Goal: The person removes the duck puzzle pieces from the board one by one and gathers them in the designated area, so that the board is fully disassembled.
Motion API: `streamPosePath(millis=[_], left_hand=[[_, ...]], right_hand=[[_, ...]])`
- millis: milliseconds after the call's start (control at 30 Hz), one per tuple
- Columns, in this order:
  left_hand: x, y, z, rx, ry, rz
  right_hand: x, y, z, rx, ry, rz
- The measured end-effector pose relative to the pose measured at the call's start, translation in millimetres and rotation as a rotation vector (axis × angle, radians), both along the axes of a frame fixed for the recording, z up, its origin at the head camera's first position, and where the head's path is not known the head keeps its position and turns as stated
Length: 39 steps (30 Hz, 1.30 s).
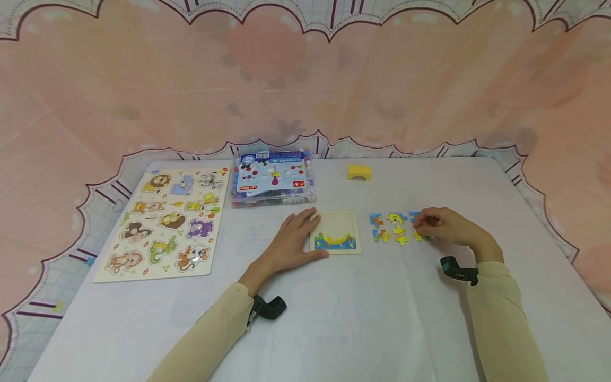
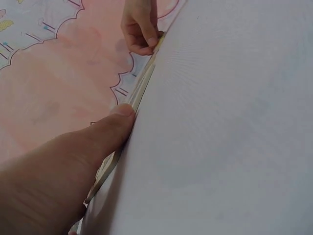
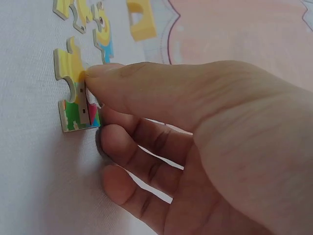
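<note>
My left hand (image 1: pixel 292 240) rests at the left side of a small square wooden puzzle tray (image 1: pixel 358 233), fingers spread. Its thumb lies along the tray's near edge, as the left wrist view also shows. Joined blue, green and yellow pieces (image 1: pixel 335 243) fill the tray's near part; bare wood shows behind them. To the right, my right hand (image 1: pixel 448 227) is over the right end of a group of loose jigsaw pieces (image 1: pixel 400 229). Thumb and index finger pinch a jigsaw piece (image 3: pixel 83 105), seen nearly edge-on in the right wrist view, with its face mostly hidden.
A large animal peg puzzle board (image 1: pixel 162 223) lies at the left. Behind the tray is a clear plastic box (image 1: pixel 274 178) with a blue printed label. A yellow arch block (image 1: pixel 359 172) stands near the table's far edge, in front of a peach patterned cloth (image 1: pixel 305 85).
</note>
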<state>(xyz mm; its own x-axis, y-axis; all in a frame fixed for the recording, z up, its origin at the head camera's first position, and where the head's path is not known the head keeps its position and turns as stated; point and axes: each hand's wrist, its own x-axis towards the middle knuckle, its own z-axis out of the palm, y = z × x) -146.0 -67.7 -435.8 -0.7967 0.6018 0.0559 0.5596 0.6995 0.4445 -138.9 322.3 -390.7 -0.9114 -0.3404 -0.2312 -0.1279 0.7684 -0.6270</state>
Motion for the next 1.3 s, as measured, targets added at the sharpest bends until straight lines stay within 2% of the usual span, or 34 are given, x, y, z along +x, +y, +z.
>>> streamPosePath(millis=[200,333,500,667,800,967,1100,1300], left_hand=[[0.0,-5.7,1.6,0.102,-0.021,-0.023],[3.0,-13.4,5.6,0.137,-0.042,-0.03],[11.4,-23.1,10.3,0.139,-0.055,-0.055],[19.8,-26.8,14.0,0.118,-0.019,-0.087],[25.1,-28.6,18.2,0.097,0.001,-0.12],[30.2,-32.3,20.4,0.091,-0.001,-0.154],[31.0,-34.2,17.3,0.119,0.007,-0.163],[30.6,-33.6,11.7,0.177,0.077,-0.145]], right_hand=[[-0.1,-5,0.6,0.006,0.043,-0.046],[-3.0,-22,3.3,-0.032,0.094,-0.045],[-5.2,-62,5.1,-0.124,0.152,0.067],[-3.6,-108,2.7,-0.175,0.179,0.168],[-2.0,-138,-0.9,-0.173,0.172,0.213],[-3.4,-160,-8.0,-0.116,0.192,0.265],[-4.2,-168,-13.7,-0.053,0.209,0.3],[-2.9,-172,-17.0,-0.014,0.18,0.282]])
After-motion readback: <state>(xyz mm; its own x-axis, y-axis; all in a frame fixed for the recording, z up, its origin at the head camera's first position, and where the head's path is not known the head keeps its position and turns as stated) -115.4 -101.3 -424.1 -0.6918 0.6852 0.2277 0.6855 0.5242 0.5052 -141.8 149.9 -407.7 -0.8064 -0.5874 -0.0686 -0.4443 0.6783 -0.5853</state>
